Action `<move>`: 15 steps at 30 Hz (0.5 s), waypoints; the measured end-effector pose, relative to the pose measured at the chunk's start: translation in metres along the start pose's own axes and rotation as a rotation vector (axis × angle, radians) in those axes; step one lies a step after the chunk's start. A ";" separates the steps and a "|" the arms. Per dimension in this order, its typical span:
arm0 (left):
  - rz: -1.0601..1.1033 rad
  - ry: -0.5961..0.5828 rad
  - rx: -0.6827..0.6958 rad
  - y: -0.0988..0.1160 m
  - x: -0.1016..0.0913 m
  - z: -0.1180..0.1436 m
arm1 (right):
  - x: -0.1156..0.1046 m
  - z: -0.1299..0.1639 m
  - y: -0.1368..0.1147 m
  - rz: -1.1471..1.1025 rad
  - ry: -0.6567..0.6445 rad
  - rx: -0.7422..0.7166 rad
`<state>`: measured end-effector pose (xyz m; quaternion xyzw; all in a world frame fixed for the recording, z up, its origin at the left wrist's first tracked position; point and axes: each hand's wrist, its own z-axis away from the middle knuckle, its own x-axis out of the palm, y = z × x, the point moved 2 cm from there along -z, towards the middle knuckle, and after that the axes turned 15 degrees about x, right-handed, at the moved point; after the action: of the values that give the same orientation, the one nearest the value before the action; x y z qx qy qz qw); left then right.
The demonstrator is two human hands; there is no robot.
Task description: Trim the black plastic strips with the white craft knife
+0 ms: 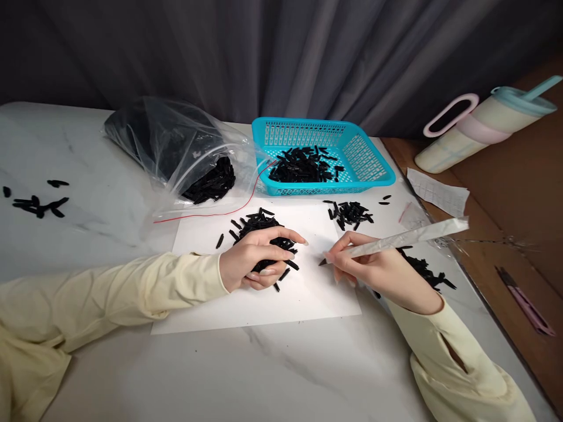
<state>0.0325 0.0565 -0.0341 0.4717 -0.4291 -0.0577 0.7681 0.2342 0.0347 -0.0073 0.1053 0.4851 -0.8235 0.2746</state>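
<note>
My left hand curves over a pile of small black strips on a white paper sheet. Its thumb and fingers are closed on one black strip, whose end sticks out past the fingertips. The index finger reaches out above it. In my right hand is a slim, knife-like tool with a handle wrapped in whitish material. The tool's dark pointed tip is just above or on the paper; I cannot tell which. A short gap separates the tip from the left fingertips.
Behind the paper stands a blue plastic basket holding black strips. Left of it lies a clear zip bag of strips. Smaller piles and loose strips lie around. At right are a tumbler, a paper slip and a pink-handled cutter.
</note>
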 end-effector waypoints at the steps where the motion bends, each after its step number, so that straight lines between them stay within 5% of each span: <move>1: 0.001 0.000 -0.001 0.000 0.000 0.000 | -0.001 0.000 0.001 0.007 -0.014 -0.005; 7: -0.007 0.008 -0.011 -0.001 0.000 0.000 | -0.004 0.006 -0.006 0.043 0.036 -0.080; 10: -0.027 0.012 -0.013 0.000 0.002 0.000 | -0.002 0.010 -0.012 -0.117 0.068 -0.092; 15: -0.102 0.029 0.056 0.002 0.007 0.003 | 0.012 0.013 -0.012 -0.435 -0.089 0.014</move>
<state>0.0344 0.0523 -0.0283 0.5151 -0.3948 -0.0782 0.7568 0.2188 0.0243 0.0028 -0.0365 0.4780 -0.8706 0.1110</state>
